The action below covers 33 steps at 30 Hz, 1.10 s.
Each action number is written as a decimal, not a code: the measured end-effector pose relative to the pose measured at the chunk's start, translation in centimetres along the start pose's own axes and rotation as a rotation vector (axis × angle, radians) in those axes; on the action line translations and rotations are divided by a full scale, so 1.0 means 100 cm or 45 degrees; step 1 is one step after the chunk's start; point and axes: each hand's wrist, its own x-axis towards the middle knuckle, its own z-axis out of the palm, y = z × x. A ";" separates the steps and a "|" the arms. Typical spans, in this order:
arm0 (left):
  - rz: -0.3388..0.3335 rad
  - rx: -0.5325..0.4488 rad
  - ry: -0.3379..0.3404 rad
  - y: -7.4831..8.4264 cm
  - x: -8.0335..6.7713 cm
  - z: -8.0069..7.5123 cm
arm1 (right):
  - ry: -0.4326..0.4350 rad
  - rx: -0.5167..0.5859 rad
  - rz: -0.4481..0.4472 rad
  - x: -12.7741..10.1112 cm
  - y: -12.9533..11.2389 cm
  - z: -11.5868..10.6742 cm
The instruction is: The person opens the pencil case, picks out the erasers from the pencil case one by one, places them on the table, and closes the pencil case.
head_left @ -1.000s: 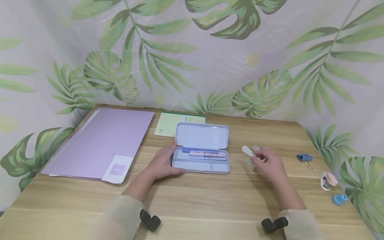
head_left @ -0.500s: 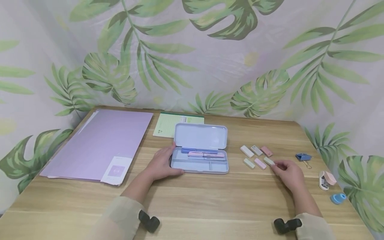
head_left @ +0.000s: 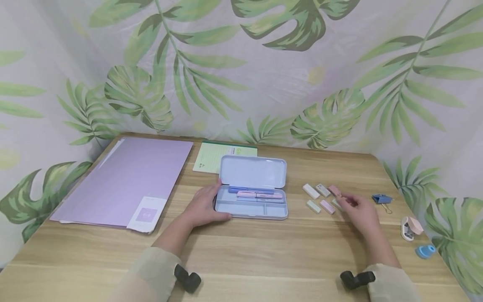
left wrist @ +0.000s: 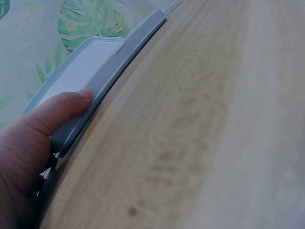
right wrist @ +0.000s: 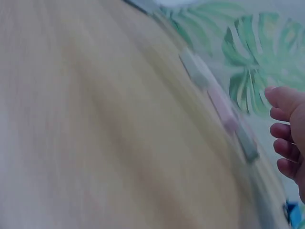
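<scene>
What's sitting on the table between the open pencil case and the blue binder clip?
In the head view, small pastel erasers lie in two rows between the pencil case and the binder clip, with the right hand over them.

Two bare hands are in view: the left hand [head_left: 203,206] and the right hand [head_left: 360,211]. On the wooden surface [head_left: 264,251] lies one open pale-blue metal pencil case [head_left: 252,186] with three pens [head_left: 256,195] in it: one blue, one pink, one pale blue. Six small pastel rectangular erasers [head_left: 320,197] lie in two rows of three. There is one large purple folder [head_left: 128,180], one light-green notepad [head_left: 215,155], one blue binder clip [head_left: 381,199], one small pink stapler [head_left: 411,227] and one small round blue object [head_left: 426,251]
</scene>
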 end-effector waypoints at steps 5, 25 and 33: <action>-0.009 0.007 -0.002 -0.002 -0.001 0.000 | -0.050 0.127 -0.144 0.020 -0.047 0.017; 0.004 -0.018 0.009 0.002 0.003 0.006 | -0.086 0.183 -0.240 0.074 -0.123 0.077; 0.030 -0.044 0.078 0.001 0.006 0.006 | -0.015 0.352 -0.224 0.062 -0.124 0.075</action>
